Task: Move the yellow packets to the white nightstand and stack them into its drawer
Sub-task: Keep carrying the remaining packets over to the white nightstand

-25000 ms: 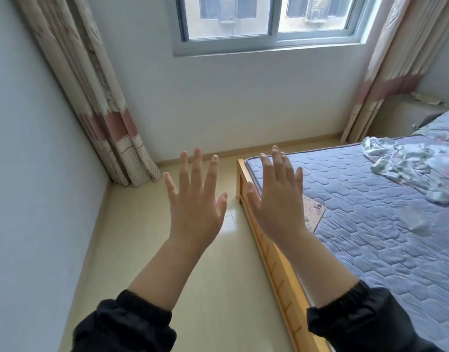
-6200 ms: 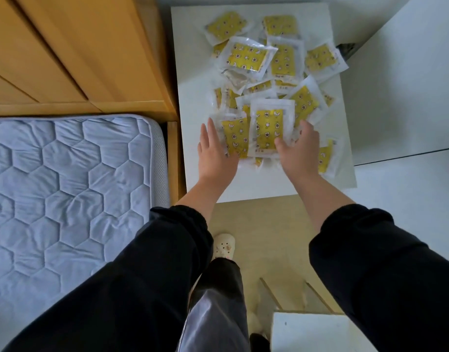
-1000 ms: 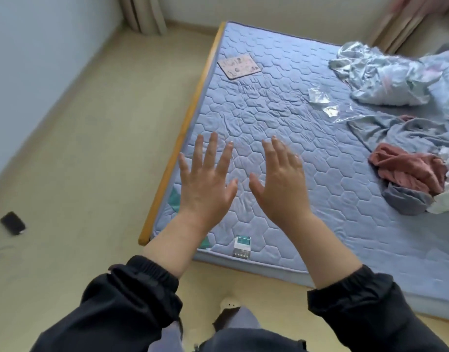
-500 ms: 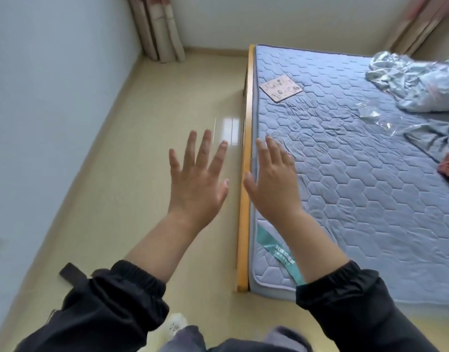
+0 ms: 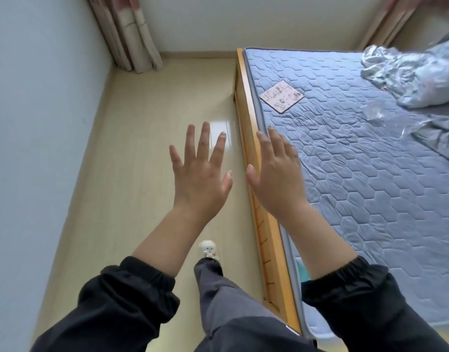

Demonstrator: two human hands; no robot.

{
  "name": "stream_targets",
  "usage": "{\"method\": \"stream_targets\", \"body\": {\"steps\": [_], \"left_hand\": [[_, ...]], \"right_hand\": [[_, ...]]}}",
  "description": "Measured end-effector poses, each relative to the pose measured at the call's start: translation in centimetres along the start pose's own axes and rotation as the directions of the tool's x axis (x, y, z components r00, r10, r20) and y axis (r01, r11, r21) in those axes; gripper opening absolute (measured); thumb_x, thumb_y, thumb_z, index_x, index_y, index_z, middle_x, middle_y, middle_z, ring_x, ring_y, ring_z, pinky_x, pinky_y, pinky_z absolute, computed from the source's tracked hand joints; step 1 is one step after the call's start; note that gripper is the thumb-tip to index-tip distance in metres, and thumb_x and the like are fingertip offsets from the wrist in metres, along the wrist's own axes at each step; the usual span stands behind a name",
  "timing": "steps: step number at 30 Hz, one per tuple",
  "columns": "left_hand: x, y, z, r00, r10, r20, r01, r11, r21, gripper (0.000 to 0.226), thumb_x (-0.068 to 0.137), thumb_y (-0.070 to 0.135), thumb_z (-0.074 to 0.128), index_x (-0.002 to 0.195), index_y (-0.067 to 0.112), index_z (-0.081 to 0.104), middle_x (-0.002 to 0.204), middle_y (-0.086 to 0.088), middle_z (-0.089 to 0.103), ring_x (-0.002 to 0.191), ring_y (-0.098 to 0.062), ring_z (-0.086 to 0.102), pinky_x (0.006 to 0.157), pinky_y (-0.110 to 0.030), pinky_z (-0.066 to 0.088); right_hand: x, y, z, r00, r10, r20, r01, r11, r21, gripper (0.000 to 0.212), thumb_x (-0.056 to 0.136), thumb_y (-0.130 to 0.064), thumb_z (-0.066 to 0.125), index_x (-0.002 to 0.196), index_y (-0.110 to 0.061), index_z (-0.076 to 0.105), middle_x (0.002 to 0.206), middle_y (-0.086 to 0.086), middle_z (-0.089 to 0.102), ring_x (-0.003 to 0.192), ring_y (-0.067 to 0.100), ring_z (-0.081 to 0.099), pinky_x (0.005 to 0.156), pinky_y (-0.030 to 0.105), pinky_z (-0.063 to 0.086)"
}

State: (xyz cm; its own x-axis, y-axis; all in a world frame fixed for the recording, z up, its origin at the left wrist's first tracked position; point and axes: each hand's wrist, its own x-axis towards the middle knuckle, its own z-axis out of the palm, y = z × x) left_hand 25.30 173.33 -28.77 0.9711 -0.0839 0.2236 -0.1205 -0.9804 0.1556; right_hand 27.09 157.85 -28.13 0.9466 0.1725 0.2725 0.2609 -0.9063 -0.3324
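Observation:
My left hand (image 5: 200, 171) is raised in front of me with its fingers spread and holds nothing. My right hand (image 5: 275, 174) is raised beside it, fingers straight, also holding nothing. Both hover in the air above the floor and the bed's wooden edge. No yellow packets and no white nightstand are in view.
A bed with a blue quilted mattress (image 5: 358, 161) and a wooden frame (image 5: 246, 118) fills the right side. A small pink card (image 5: 281, 96) and crumpled bedding (image 5: 411, 77) lie on it. A beige floor strip (image 5: 142, 148) runs between the left wall and the bed toward a curtain (image 5: 127, 34).
The view has swung left from over the mattress to the floor strip alongside the bed. Both hands stay raised and spread in the same pose.

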Motion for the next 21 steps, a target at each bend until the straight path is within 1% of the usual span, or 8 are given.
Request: {"method": "stream_targets", "body": {"steps": [4,8,11,14,15,17,19,21], "left_hand": [[10.3,-4.0,2.0,0.997,0.071,-0.017,-0.071,0.997,0.040,0.071,0.090,0.044,0.048,0.152,0.020,0.021,0.161,-0.010,0.005,0.148,-0.033,-0.002,0.111,-0.063,0.009],[21.9,-8.2,3.3,0.993,0.119,0.015,-0.119,0.991,0.062,0.072,0.089,0.046,0.047,0.151,0.021,0.020,0.161,-0.009,0.005,0.148,-0.032,-0.003,0.112,-0.062,0.007],[29.2,-11.9,3.5,0.995,0.102,0.004,-0.102,0.992,0.076,0.073,0.087,0.046,0.051,0.150,0.020,0.023,0.160,-0.011,0.011,0.147,-0.033,0.003,0.110,-0.064,0.012],[36.0,-16.1,4.1,0.996,0.088,-0.017,-0.087,0.993,0.084,0.075,0.086,0.046,0.054,0.149,0.020,0.022,0.158,-0.012,0.015,0.146,-0.034,0.006,0.109,-0.065,0.015],[38.3,-17.5,4.5,0.996,0.086,-0.023,-0.084,0.993,0.083,0.076,0.085,0.045,0.056,0.148,0.021,0.022,0.158,-0.012,0.017,0.146,-0.035,0.008,0.108,-0.065,0.016],[43.2,-20.3,5.5,0.996,0.086,-0.028,-0.083,0.993,0.085,0.077,0.083,0.045,0.058,0.146,0.021,0.021,0.157,-0.013,0.019,0.145,-0.035,0.012,0.107,-0.066,0.019],[48.4,-23.3,6.5,0.995,0.088,-0.041,-0.084,0.993,0.081,0.077,0.084,0.045,0.057,0.147,0.021,0.021,0.158,-0.013,0.018,0.146,-0.035,0.012,0.107,-0.066,0.018],[54.0,-26.6,7.4,0.994,0.094,-0.064,-0.090,0.994,0.064,0.076,0.084,0.045,0.057,0.147,0.020,0.023,0.158,-0.013,0.018,0.146,-0.036,0.011,0.107,-0.066,0.018]], "right_hand": [[9.9,0.5,3.8,0.998,0.032,-0.062,-0.032,0.999,0.002,0.063,0.084,-0.023,0.058,0.142,-0.006,0.037,0.151,0.017,0.032,0.140,0.034,0.028,0.113,0.052,0.024],[21.6,0.3,7.2,0.998,0.055,-0.023,-0.055,0.998,-0.005,0.065,0.084,-0.023,0.058,0.143,-0.007,0.036,0.152,0.017,0.029,0.140,0.035,0.026,0.113,0.052,0.024],[29.5,-0.1,8.7,0.999,0.041,-0.023,-0.042,0.999,-0.029,0.063,0.084,-0.023,0.058,0.142,-0.007,0.037,0.151,0.018,0.031,0.139,0.036,0.028,0.112,0.053,0.027],[37.0,-0.7,10.5,0.999,0.020,-0.031,-0.022,0.999,-0.050,0.059,0.084,-0.024,0.058,0.139,-0.009,0.041,0.148,0.019,0.035,0.137,0.037,0.031,0.110,0.055,0.030],[39.5,-0.9,11.3,0.999,0.019,-0.035,-0.021,0.998,-0.053,0.058,0.085,-0.025,0.056,0.139,-0.010,0.042,0.148,0.019,0.035,0.137,0.037,0.032,0.110,0.054,0.029],[44.9,-1.3,13.3,0.998,0.027,-0.051,-0.030,0.998,-0.062,0.056,0.086,-0.032,0.048,0.138,-0.011,0.043,0.147,0.019,0.037,0.135,0.037,0.036,0.108,0.054,0.031],[50.7,-1.8,15.5,0.997,0.024,-0.075,-0.029,0.997,-0.071,0.059,0.085,-0.038,0.038,0.136,-0.010,0.045,0.145,0.019,0.039,0.133,0.038,0.038,0.106,0.054,0.034],[56.6,-2.4,17.8,0.996,0.019,-0.088,-0.026,0.997,-0.075,0.060,0.085,-0.040,0.035,0.137,-0.010,0.044,0.146,0.019,0.039,0.133,0.038,0.038,0.107,0.055,0.034]]}}
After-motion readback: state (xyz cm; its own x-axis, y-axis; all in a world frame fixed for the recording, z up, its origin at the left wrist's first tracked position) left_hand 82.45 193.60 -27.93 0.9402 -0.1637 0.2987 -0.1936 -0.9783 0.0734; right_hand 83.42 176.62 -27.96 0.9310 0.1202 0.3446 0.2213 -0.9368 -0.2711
